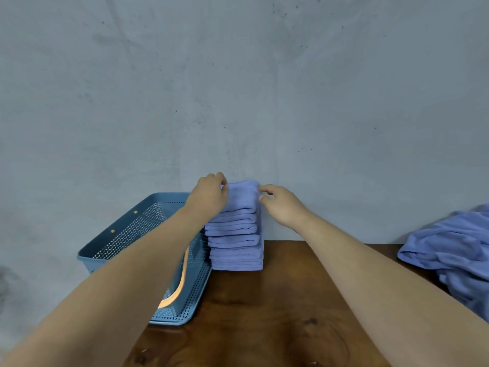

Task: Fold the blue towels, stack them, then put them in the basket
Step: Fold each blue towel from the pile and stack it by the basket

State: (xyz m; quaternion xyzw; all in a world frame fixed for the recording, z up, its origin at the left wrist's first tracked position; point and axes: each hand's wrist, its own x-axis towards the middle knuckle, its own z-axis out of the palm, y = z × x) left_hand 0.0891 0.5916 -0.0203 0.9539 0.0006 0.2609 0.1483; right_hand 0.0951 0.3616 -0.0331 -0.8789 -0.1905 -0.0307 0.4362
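A tall stack of several folded blue towels (235, 234) stands at the far edge of the wooden table (264, 313), against the wall. My left hand (209, 194) grips the left side of the top folded towel (242, 194), fingers curled over its edge. My right hand (280, 202) touches the top towel's right side with loosely curled fingers. A blue perforated basket (127, 234) with an orange handle sits just left of the stack, partly hidden behind my left forearm.
A heap of unfolded blue towels (455, 250) lies at the table's right edge. A grey wall (238, 88) rises directly behind the stack. The basket overhangs the table's left side.
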